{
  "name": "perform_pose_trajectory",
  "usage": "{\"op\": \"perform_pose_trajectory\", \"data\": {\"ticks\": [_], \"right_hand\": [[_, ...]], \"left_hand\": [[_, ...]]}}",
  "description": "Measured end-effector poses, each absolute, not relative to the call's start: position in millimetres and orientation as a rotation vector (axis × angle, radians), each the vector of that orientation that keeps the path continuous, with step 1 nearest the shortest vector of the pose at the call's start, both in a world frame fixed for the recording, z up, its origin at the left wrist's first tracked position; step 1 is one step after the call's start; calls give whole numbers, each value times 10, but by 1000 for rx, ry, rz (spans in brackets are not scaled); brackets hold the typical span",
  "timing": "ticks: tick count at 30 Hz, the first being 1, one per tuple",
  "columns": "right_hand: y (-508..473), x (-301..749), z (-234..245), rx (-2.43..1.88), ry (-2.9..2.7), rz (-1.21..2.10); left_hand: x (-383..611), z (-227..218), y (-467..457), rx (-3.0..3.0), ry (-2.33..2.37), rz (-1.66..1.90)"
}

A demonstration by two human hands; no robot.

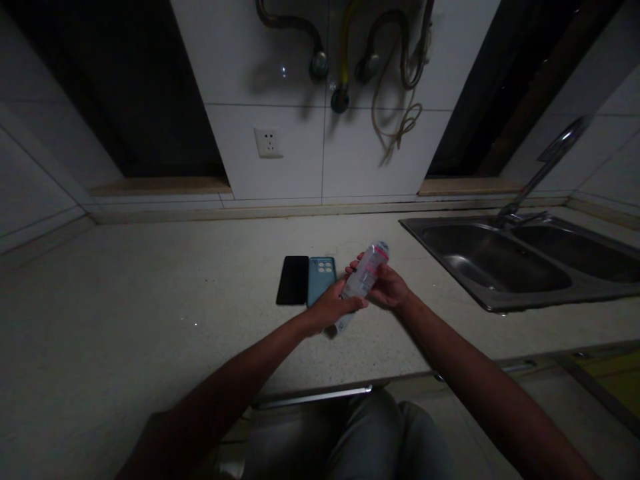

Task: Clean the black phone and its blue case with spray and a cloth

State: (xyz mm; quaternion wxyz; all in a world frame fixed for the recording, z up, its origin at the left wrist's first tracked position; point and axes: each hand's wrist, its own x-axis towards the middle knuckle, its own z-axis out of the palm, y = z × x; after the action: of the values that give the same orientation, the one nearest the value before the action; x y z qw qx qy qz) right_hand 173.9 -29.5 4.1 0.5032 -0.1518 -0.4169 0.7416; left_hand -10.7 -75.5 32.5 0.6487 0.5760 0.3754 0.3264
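Both hands grip a clear plastic package (363,275) with pink and white print, tilted above the counter. My left hand (334,305) is closed on its lower left end, thumb across the front. On the upper right side, my right hand (389,285) is closed with the thumb on the printed face. What the package contains cannot be made out. Just left of the hands, a black phone (293,280) lies flat, screen up. Beside it lies a blue phone case (320,277) with camera cutouts, partly covered by my left hand.
The pale countertop (225,347) runs along a tiled wall with a socket (268,143). Hoses and valves (319,65) hang above. At the right is a steel double sink (480,297) with a faucet (545,163). A drawer edge (315,398) lies below the counter.
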Motion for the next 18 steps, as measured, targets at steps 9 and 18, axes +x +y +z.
{"op": "perform_pose_trajectory", "data": {"ticks": [9, 18], "right_hand": [[-309, 1747, 37, -394, -997, 1790], [-282, 1741, 103, -361, -855, 1864]], "left_hand": [[-124, 345, -761, 1296, 833, 730], [-95, 272, -787, 1448, 735, 693]]}}
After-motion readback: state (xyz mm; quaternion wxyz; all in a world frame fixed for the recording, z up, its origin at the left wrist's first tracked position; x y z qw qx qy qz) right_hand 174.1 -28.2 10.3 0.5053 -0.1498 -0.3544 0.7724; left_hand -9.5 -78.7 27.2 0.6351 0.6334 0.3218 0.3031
